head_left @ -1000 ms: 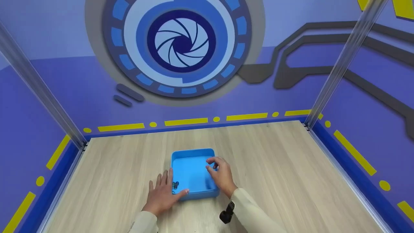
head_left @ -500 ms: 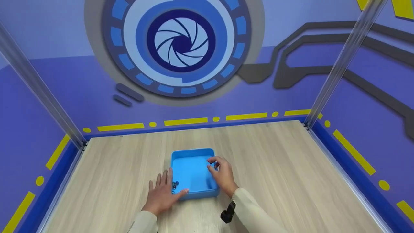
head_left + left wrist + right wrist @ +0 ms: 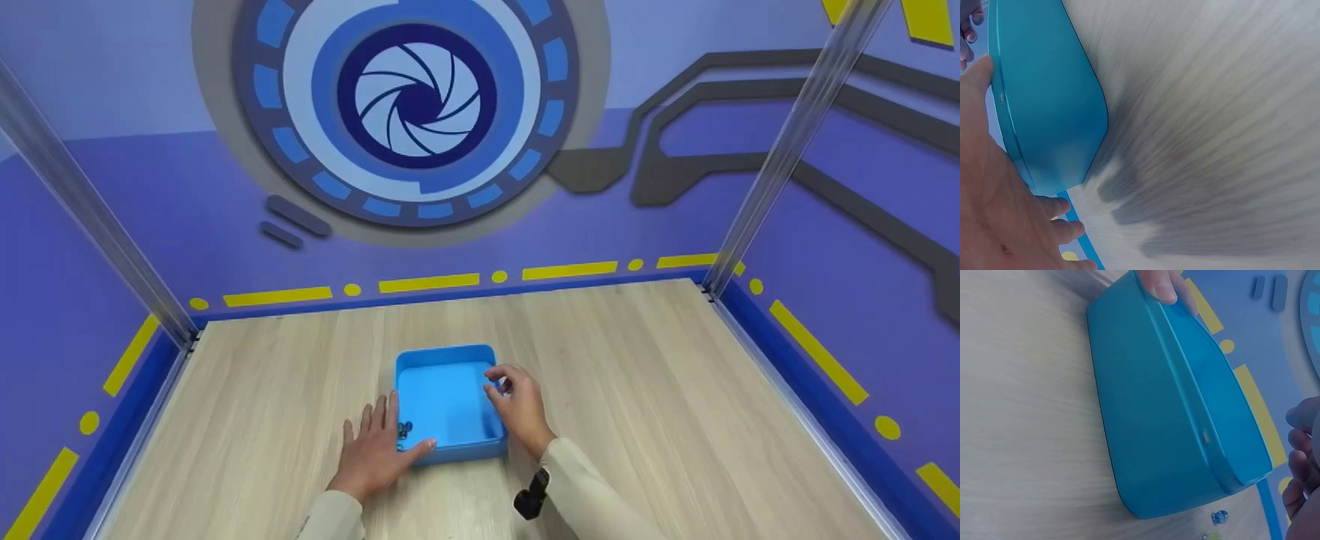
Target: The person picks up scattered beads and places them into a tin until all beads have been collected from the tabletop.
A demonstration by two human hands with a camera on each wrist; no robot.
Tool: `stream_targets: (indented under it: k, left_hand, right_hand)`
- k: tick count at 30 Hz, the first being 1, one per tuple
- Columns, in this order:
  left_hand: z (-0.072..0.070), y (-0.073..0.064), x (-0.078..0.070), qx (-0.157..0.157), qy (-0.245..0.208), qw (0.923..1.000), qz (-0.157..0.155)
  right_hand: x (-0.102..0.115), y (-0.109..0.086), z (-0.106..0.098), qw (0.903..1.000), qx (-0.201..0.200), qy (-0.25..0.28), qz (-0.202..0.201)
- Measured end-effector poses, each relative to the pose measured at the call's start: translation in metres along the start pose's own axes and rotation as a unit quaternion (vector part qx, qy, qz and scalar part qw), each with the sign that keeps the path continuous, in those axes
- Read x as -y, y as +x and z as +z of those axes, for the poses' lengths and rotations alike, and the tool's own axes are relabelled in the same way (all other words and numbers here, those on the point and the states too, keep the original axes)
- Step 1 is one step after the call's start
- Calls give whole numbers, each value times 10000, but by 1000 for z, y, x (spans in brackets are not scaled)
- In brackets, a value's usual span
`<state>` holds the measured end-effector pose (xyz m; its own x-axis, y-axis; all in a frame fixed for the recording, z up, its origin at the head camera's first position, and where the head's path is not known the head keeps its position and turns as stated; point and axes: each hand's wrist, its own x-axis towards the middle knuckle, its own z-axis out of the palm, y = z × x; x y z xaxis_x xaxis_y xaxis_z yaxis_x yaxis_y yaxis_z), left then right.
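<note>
A light-blue open-topped plastic box (image 3: 442, 401) stands on the wooden table. Several small dark glass marbles (image 3: 405, 429) lie inside it by the left wall. My left hand (image 3: 373, 456) rests at its near left corner, fingers extended along the left side and thumb (image 3: 1165, 289) on the near rim. Over the right wall is my right hand (image 3: 520, 405), thumb and index finger bent with a gap between their tips. In the right wrist view no object shows in its loosely curled fingers (image 3: 1300, 464). The palm side is partly hidden.
In the right wrist view a blue glass marble (image 3: 1220, 517) and a greenish one (image 3: 1212, 536) lie on the table outside the box. Purple printed walls (image 3: 525, 240) with clear corner posts (image 3: 795, 142) enclose the table (image 3: 637, 375) at the back and sides.
My right hand has edged slightly right, its fingertips moving from over the box toward its right rim. The left hand and the box stay in place.
</note>
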<state>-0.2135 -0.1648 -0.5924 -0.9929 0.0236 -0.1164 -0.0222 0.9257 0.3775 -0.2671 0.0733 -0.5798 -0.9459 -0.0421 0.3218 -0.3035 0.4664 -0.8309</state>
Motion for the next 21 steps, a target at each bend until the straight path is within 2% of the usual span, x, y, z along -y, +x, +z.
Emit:
stream_targets:
  k: [6, 21]
  left_hand:
    - [1, 1, 1, 33, -46, 10000, -28]
    - [-1, -1, -1, 25, -107, 9999, 1]
  right_hand:
    - [1, -2, -1, 9991, 58, 19, 413]
    - [-3, -4, -5, 9961, 91, 95, 872]
